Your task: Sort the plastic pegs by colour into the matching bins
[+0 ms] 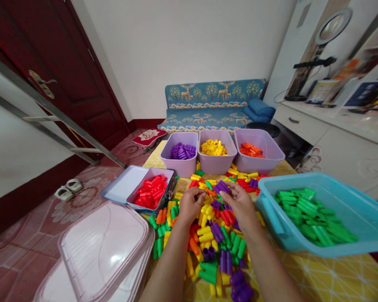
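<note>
Purple block [222,187] pinched in the right hand [241,203] above the mixed pile [205,237], left hand [190,203] curled nearby, its hold impossible to tell; seemingly at the picking-out step, calling for a firm pinch clear of neighbouring pieces.

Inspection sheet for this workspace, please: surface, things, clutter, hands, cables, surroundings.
Surface: table in yellow patterned cloth, largely covered mid-table.
Things: lilac bins with purple, yellow and orange pieces; box of red ones; blue tub of green ones.
Clutter: loose pieces, mixed colours; overlapping lids at left.
Left hand: over the pile; cannot tell if holding anything.
Right hand: holds purple plastic.
Cables: thin cord near ring light.
Surroundings: sofa ahead; door, ladder left; cabinet right.
</note>
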A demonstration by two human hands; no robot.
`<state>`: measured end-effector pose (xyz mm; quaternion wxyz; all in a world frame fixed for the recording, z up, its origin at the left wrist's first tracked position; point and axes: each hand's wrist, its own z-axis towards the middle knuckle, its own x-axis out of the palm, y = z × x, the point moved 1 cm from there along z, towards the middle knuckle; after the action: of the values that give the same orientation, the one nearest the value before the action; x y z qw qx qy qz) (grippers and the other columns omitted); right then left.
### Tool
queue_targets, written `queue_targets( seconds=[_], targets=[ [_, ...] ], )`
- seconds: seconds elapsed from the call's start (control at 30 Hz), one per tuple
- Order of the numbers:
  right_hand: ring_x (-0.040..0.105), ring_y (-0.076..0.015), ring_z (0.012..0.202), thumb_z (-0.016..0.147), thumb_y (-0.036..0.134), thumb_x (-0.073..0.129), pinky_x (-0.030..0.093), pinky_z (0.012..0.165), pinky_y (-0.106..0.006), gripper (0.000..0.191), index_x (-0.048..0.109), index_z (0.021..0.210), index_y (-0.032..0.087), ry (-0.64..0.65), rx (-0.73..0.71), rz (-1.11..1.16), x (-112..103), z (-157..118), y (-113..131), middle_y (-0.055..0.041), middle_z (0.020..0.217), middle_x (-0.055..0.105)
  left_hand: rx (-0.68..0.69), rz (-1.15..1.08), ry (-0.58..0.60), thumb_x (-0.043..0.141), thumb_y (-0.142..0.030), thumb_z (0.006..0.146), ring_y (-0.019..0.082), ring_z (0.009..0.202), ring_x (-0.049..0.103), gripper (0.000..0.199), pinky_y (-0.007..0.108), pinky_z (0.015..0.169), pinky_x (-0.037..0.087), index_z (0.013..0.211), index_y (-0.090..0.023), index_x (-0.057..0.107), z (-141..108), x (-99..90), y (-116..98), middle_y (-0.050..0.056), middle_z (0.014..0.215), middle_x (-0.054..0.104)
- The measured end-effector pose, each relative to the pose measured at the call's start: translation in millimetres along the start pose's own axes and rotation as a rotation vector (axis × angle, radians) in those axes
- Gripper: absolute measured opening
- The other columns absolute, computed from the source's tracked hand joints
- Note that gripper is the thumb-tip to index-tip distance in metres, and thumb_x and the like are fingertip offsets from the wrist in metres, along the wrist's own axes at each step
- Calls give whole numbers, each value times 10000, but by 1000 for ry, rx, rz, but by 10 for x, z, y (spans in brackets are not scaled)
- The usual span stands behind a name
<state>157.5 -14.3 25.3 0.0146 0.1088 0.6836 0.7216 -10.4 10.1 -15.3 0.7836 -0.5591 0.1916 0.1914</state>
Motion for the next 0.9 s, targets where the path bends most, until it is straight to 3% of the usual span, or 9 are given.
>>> queue_targets(
  seconds=[0.27, 0.43, 0.47, 0.57, 0.63, 0.77, 0.9],
  targets=[
    [680, -248, 930, 653, 318, 732, 546, 803, -391, 418, 674, 1047, 189, 196, 14, -118, -108, 88, -21, -82, 1017, 724, 5, 22, 3, 551, -277, 837, 166, 786, 607, 190, 254, 696, 433, 862, -184, 715, 11, -36, -62, 39, 831, 693],
    [679, -226, 773, 601, 222, 710, 547, 737, -380, 296, 715, 890, 157, 335, -8, -289, 185, 356, 251, -65, 833, 731, 14, 43, 4, 552, -242, 824, 162, 804, 614, 177, 250, 714, 447, 870, -188, 714, 18, -33, -43, 32, 858, 701],
    [678, -220, 786, 606, 229, 703, 544, 756, -379, 321, 709, 920, 157, 300, -59, -249, 286, 426, 330, -70, 861, 727, 9, 43, 2, 552, -242, 823, 162, 803, 616, 178, 251, 716, 449, 872, -187, 714, 18, -31, -38, 32, 861, 702],
    [653, -208, 978, 656, 284, 691, 518, 860, -370, 559, 589, 1201, 212, 251, -229, -2, 550, 583, 505, -87, 1186, 640, -2, 39, 3, 549, -249, 826, 163, 791, 620, 182, 255, 717, 456, 869, -186, 714, 17, -27, -34, 33, 853, 703],
    [638, -205, 1025, 674, 319, 697, 508, 887, -372, 663, 497, 1301, 235, 231, -276, 54, 618, 601, 521, -99, 1290, 571, -2, 33, 7, 550, -245, 825, 165, 785, 620, 180, 257, 714, 459, 867, -188, 715, 14, -31, -40, 34, 845, 704],
    [660, -209, 932, 733, 352, 663, 519, 859, -387, 506, 574, 1206, 200, 207, -203, -129, 456, 356, 360, -109, 1145, 653, -5, 34, 5, 556, -248, 824, 170, 793, 621, 182, 262, 720, 461, 882, -192, 720, 5, -47, -63, 37, 850, 710],
    [625, -251, 1011, 755, 335, 649, 474, 931, -436, 361, 656, 1104, 242, 256, -249, -441, 157, -221, 216, -75, 1104, 679, -20, 1, -5, 546, -277, 840, 179, 844, 633, 207, 274, 764, 469, 922, -198, 720, 7, -51, -69, 38, 911, 720]
  ],
)
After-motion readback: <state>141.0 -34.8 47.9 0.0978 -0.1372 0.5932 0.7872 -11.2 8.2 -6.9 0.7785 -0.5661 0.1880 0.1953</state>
